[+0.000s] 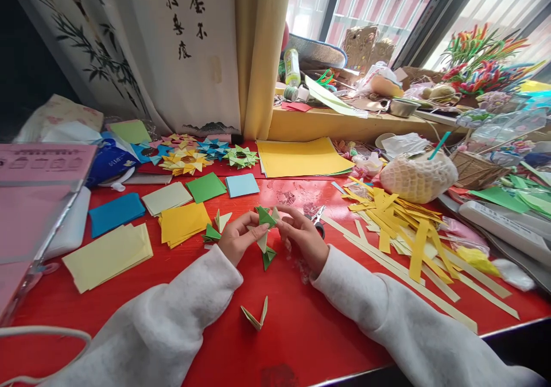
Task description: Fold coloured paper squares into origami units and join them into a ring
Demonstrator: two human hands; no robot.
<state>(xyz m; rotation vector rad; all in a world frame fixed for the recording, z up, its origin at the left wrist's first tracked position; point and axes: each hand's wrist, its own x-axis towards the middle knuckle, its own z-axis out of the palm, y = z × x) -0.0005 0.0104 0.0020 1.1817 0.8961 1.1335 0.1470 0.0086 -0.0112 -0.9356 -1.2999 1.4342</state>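
Observation:
Between my hands, above the red table, is a folded paper piece [266, 217] in green and cream. My left hand [240, 236] pinches it from the left, thumb on its front. The fingertips of my right hand [303, 236] close on its cream end at the right. Just below hangs or lies a dark green folded point [268, 257]; I cannot tell if it is joined. Beside my left hand lie a green folded unit [211, 234] and a cream folded unit [222, 220]. Nearer me on the table stands a V-shaped cream folded paper [257, 313].
Paper stacks in blue [117, 215], cream [109, 258], yellow [184, 224] and green [206, 188] lie to the left. Behind them sit several finished paper stars [186, 162]. Scissors [319, 217] rest behind my right hand. Yellow paper strips [417, 249] are heaped at the right.

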